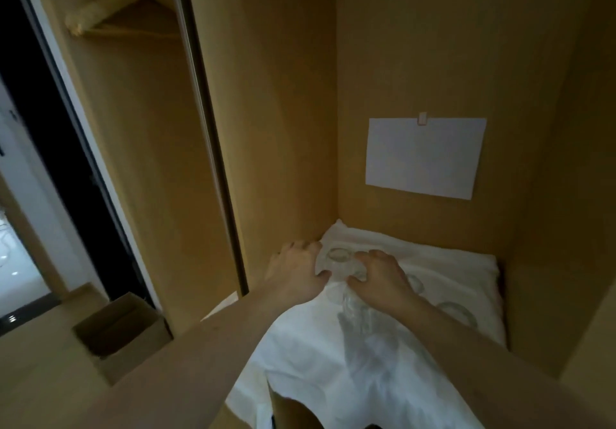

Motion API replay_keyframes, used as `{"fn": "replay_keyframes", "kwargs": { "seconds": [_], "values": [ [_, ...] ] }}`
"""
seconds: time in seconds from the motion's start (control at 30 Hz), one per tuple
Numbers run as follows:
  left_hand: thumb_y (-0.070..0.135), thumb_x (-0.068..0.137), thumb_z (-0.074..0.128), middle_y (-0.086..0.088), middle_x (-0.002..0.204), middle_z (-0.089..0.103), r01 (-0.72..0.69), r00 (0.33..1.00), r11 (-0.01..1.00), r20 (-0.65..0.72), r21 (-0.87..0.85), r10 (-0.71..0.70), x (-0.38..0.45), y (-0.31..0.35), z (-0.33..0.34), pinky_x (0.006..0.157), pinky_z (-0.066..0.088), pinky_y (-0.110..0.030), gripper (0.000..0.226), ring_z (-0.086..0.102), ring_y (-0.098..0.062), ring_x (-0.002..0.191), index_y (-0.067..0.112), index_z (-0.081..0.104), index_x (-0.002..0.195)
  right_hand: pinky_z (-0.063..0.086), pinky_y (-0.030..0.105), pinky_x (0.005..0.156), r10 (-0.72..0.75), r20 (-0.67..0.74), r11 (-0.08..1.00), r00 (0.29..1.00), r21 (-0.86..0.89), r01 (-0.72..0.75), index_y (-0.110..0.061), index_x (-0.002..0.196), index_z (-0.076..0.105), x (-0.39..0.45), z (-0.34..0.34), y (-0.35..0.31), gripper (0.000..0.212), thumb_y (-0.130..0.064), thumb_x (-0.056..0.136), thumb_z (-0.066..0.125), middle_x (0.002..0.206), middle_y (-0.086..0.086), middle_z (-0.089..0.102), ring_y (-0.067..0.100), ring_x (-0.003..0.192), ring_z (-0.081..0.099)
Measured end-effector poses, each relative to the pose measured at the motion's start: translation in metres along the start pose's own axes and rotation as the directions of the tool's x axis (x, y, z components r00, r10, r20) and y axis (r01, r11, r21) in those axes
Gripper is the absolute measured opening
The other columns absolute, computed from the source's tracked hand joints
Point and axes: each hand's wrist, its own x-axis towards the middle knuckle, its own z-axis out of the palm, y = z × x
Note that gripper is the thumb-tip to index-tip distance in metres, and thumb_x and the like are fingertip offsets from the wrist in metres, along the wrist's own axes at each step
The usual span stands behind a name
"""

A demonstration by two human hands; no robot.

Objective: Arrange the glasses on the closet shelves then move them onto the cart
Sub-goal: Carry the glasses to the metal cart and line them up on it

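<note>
**Glasses still on the closet shelf; the cart stage not begun**

The wooden closet (433, 45) fills the view, and its shelf is covered by a white cloth (333, 378) that hangs over the front edge. The glasses sit on this cloth, so the arranging step looks to be the one in hand. No cart appears anywhere, and by my reading none of the moving has started.

The left hand (296, 270) and right hand (380, 278) both reach to the back left corner, fingers curled around the sides of one clear glass (340, 260) between them. It stands on the cloth, close to the closet's left wall.

More glassware is hard to count. A rim (458, 312) shows to the right of the right forearm, another faint one just past the right hand, and something transparent lies under the wrist, too blurred to name. A white sheet of paper (425, 157) is clipped to the back panel. A cardboard box (120, 332) stands on the floor to the left, its contents hidden.
</note>
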Motion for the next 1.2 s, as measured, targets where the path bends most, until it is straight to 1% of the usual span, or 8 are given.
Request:
{"fn": "replay_keyframes", "kwargs": {
  "seconds": [0.1,0.33,0.57,0.67,0.77,0.93,1.07,1.2],
  "values": [
    [0.051,0.095,0.054,-0.005,0.13,0.056,0.002,0.999,1.0,0.034,-0.011,-0.002,0.02,-0.002,0.013,0.095,0.049,-0.044,0.049,0.052,-0.031,0.12,0.021,0.05,0.133,0.047,0.04,0.104,0.017,0.019,1.0,1.0,0.001,-0.017,-0.024,0.144,0.051,0.007,0.004,0.004,0.064,-0.052,0.087,0.06,0.137,0.007,0.055,0.03,0.128,0.051],
    [0.052,0.09,0.06,-0.005,0.132,0.056,-0.049,0.996,0.998,0.078,-0.036,0.051,0.059,-0.008,0.042,0.093,0.052,-0.045,0.057,0.054,-0.032,0.119,0.023,0.046,0.137,0.045,0.04,0.106,0.071,0.076,0.997,0.995,-0.047,-0.067,-0.023,0.144,0.049,0.035,0.019,0.01,0.067,-0.055,0.087,0.063,0.14,0.007,0.053,0.029,0.131,0.049],
    [0.046,0.086,0.071,-0.01,0.145,0.048,-0.158,0.975,0.985,0.147,-0.075,0.168,0.105,-0.023,0.062,0.104,0.046,-0.041,0.078,0.049,-0.033,0.13,0.021,0.037,0.152,0.051,0.035,0.092,0.141,0.195,0.981,0.971,-0.159,-0.11,-0.019,0.126,0.058,0.061,0.03,0.007,0.057,-0.055,0.084,0.068,0.127,0.003,0.06,0.025,0.117,0.059],
    [0.041,0.081,0.077,-0.01,0.144,0.049,-0.248,0.951,0.967,0.175,-0.056,0.254,0.123,-0.026,0.068,0.107,0.042,-0.037,0.087,0.049,-0.031,0.13,0.02,0.034,0.154,0.053,0.032,0.087,0.176,0.271,0.972,0.946,-0.201,-0.123,-0.02,0.118,0.063,0.07,0.034,0.004,0.058,-0.058,0.076,0.076,0.118,-0.001,0.066,0.021,0.108,0.063],
    [0.034,0.073,0.084,-0.009,0.147,0.045,-0.289,0.93,0.954,0.212,-0.078,0.299,0.142,-0.028,0.08,0.104,0.047,-0.044,0.1,0.048,-0.034,0.13,0.024,0.03,0.156,0.054,0.032,0.087,0.212,0.324,0.966,0.922,-0.214,-0.146,-0.022,0.119,0.061,0.077,0.039,0.005,0.066,-0.06,0.069,0.08,0.116,-0.003,0.066,0.019,0.105,0.064],
    [0.021,0.067,0.092,-0.011,0.153,0.035,-0.376,0.843,0.919,0.369,-0.118,0.392,0.164,-0.023,0.095,0.104,0.048,-0.043,0.115,0.045,-0.035,0.133,0.024,0.023,0.16,0.051,0.031,0.083,0.258,0.428,0.937,0.866,-0.329,-0.116,-0.017,0.132,0.048,0.084,0.042,0.003,0.084,-0.052,0.067,0.088,0.123,0.001,0.059,0.02,0.108,0.061],
    [0.02,0.065,0.094,-0.011,0.144,0.041,-0.423,0.789,0.897,0.436,-0.124,0.433,0.18,-0.021,0.105,0.1,0.051,-0.042,0.113,0.05,-0.033,0.127,0.025,0.03,0.157,0.051,0.033,0.085,0.321,0.48,0.908,0.817,-0.4,-0.121,-0.015,0.141,0.038,0.093,0.039,-0.001,0.096,-0.037,0.065,0.093,0.13,0.004,0.053,0.023,0.115,0.058],
    [0.021,0.064,0.094,-0.009,0.135,0.046,-0.443,0.763,0.879,0.442,-0.174,0.472,0.193,-0.02,0.103,0.095,0.051,-0.035,0.103,0.053,-0.029,0.121,0.024,0.039,0.151,0.051,0.032,0.079,0.336,0.477,0.909,0.812,-0.39,-0.147,-0.014,0.139,0.037,0.098,0.04,-0.002,0.095,-0.033,0.064,0.093,0.124,0.003,0.054,0.023,0.112,0.059]
  ]
}}
